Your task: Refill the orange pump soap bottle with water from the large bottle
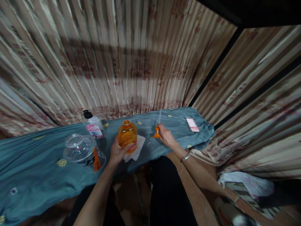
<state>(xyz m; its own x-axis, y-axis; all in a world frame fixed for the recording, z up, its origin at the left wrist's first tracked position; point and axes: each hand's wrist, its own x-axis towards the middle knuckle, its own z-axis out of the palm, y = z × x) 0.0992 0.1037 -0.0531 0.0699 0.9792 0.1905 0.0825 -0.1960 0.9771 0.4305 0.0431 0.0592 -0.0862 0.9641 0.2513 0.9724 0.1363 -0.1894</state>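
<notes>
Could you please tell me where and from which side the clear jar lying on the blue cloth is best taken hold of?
Probably around its narrow neck. The clear jar lies tilted, mouth toward the curtain, so come from above on the far side; its wide round belly looks harder to span.

— Looks like a home, a curtained corner of a living room or bedroom.

— Judging by what?

— Pleated, patterned curtains [131, 62] across the whole background, meeting at a corner. A low table under a blue embroidered cloth [35, 169]. Household bottles [94, 127] standing on it. Patterned bedding or rug [258, 194] lying at floor level on the right.
</notes>
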